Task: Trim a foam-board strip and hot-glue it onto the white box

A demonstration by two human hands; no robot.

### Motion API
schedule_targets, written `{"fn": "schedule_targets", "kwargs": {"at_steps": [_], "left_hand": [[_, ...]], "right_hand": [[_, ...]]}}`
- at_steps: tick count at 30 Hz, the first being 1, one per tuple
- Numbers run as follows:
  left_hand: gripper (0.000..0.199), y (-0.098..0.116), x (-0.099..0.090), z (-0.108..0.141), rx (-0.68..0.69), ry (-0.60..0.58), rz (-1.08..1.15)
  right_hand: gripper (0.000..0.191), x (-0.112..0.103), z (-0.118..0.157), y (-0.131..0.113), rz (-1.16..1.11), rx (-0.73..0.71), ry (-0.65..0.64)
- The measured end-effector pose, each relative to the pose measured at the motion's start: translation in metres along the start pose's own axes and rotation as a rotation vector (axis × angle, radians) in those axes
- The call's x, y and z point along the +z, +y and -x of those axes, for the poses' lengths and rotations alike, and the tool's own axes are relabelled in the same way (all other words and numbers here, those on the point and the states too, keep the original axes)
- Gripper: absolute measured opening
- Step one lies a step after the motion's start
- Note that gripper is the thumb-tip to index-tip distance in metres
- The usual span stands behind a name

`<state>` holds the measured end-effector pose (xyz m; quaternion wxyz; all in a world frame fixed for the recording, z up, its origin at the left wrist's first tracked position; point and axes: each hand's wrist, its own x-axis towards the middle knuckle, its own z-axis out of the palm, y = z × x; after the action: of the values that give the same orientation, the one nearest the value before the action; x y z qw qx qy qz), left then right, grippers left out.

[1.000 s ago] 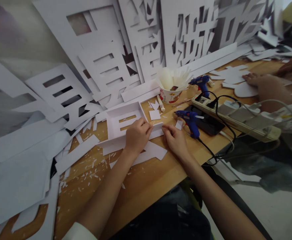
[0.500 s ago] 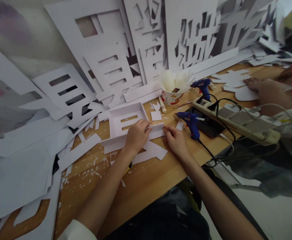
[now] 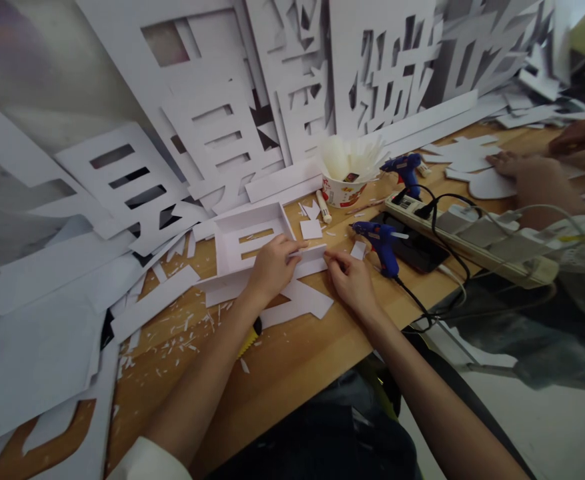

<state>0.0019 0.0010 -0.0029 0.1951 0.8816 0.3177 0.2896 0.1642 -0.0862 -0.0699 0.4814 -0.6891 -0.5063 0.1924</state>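
Note:
A white foam-board letter piece [image 3: 225, 250] with upright side walls and slots cut in its base lies on the table in front of me. My left hand [image 3: 275, 267] grips a standing white foam-board strip [image 3: 315, 253] along the piece's near side, thumb and fingers over its top edge. At the strip's right end, my right hand [image 3: 351, 279] pinches its tip with curled fingers. Part of the strip is hidden behind my left hand. Beneath lies a flat white cutout [image 3: 305, 301]. A yellow-and-black tool [image 3: 249, 339] pokes out beside my left forearm.
Two blue glue guns [image 3: 383, 245] lie to the right, near a power strip [image 3: 472, 240] with tangled cords and a dark phone [image 3: 417, 248]. A paper tub [image 3: 342, 191] holds glue sticks. Cut foam boards [image 3: 212, 100] lean behind. Another person's hand [image 3: 515, 170] works far right.
My left fingers have shifted slightly and stretch further along the strip's top edge. More of the yellow-and-black tool shows beside my forearm. The view has moved a little.

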Motion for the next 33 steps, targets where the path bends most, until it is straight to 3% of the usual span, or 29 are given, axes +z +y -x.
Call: {"fn": "schedule_targets", "kwargs": {"at_steps": [4, 9, 33], "left_hand": [[0.011, 0.0030, 0.0004, -0.0021, -0.028, 0.028, 0.010], [0.006, 0.0023, 0.0033, -0.0041, -0.051, 0.054, 0.006], [0.013, -0.0021, 0.0062, -0.0029, -0.061, 0.009, 0.011]], "right_hand": [[0.022, 0.0001, 0.0003, -0.0004, -0.007, 0.004, -0.013], [0.022, 0.0012, -0.0007, -0.0002, -0.034, 0.021, -0.015], [0.022, 0.0005, -0.0010, 0.0009, 0.052, 0.008, -0.028]]}}
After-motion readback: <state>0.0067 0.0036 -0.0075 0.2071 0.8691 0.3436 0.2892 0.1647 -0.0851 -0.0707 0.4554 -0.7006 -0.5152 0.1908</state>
